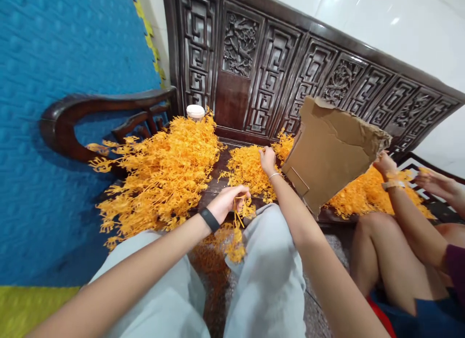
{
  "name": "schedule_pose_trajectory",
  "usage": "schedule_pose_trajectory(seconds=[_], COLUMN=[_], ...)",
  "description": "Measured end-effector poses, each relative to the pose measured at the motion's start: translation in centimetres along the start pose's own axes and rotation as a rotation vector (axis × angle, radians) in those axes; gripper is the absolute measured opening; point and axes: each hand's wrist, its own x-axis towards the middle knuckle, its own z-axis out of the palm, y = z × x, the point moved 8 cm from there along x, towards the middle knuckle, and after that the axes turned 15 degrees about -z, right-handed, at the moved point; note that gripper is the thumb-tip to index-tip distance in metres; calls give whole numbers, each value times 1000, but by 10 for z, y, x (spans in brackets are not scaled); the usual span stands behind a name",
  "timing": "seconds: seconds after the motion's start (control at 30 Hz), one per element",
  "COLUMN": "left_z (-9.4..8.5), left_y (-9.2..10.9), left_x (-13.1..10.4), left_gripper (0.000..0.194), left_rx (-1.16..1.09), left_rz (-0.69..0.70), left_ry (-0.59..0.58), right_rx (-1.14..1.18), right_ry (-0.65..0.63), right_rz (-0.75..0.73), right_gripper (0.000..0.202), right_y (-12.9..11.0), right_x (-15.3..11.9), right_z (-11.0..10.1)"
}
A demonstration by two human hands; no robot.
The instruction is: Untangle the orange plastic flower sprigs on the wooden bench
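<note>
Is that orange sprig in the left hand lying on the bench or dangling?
Dangling: the orange sprig hangs from the left hand, its lower tuft showing below, by the pale trousers.

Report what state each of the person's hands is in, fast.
Left hand: closed, holding orange flowers.
Right hand: at the small orange pile; whether it holds anything cannot be told.

orange sprigs (174, 159), dark brown bench (232, 103) with fretwork pattern, tan cardboard (330, 154), blue mat (72, 47)
</note>
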Motion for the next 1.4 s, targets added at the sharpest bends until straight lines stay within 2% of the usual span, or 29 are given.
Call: schedule_pose_trajectory(seconds=[0.07,0.2,0.33,0.47,0.6,0.7,0.87,1.07,1.17,1.23,1.3,1.4], left_z=[-9,-21,-24,-24,-26,-36,-44,-46,-51,-57,-65,-73], left_y=[2,15,25,37,52,60,73,76,74,74,74,72], left_x=[2,5,8,8,6,6,2,3,8,12,14,16], left_gripper=[20,19,19,19,19,20,27,38,37,34,32,33], left_rx=[-17,-83,-118,-138,-164,-148,-61,-61,-80,-119,-162,-240], left_rz=[7,66,80,100,146,179,258,253,245,242,234,206], left_ry=[34,55,37,21,-43,-34,-16,41,59,83,120,167], right_rx=[11,35,51,77,121,177,377,842,944,922,886,943], right_ry=[-27,-37,-51,-11,90,99,11,-239,-396,-463,-468,-464], right_rz=[-10,-4,-112,-189,-183,-233,-329,-306,-379,-433,-448,-377], right_gripper=[16,28,21,31,34,29,13,40,39,32,28,27], right_y=[2,10,14,14,9,-8,-44,-93,-116,-123,-122,-114], right_x=[-2,-2,-2,-4,-7,-9,-11,-22,-34,-40,-41,-41], right_z=[4,8,12,10,-1,-4,-2,-13,-18,-17,-15,-11])
